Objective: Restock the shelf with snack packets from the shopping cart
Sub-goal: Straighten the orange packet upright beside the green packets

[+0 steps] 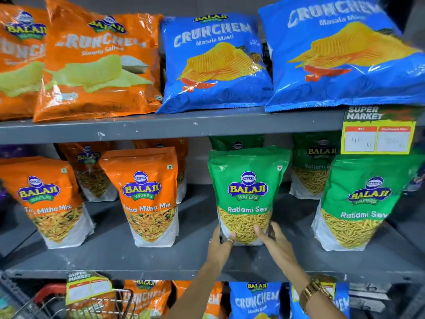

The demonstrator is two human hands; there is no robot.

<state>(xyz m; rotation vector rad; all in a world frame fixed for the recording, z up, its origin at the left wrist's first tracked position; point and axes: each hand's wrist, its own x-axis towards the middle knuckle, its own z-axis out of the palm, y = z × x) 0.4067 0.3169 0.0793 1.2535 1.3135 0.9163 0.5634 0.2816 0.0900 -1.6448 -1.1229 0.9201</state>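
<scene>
A green Ratlami Sev pouch stands upright on the grey middle shelf. My left hand grips its lower left corner and my right hand its lower right corner; both rest on the shelf board. A gold watch sits on my right wrist. More green Ratlami Sev pouches stand to the right and behind. The wire shopping cart shows at the bottom left, its contents blurred.
Orange Tikha Mitha Mix pouches stand left of the held pouch. The top shelf carries orange bags and blue Crunchem bags. A yellow price tag hangs at the right. Blue and orange bags fill the lower shelf.
</scene>
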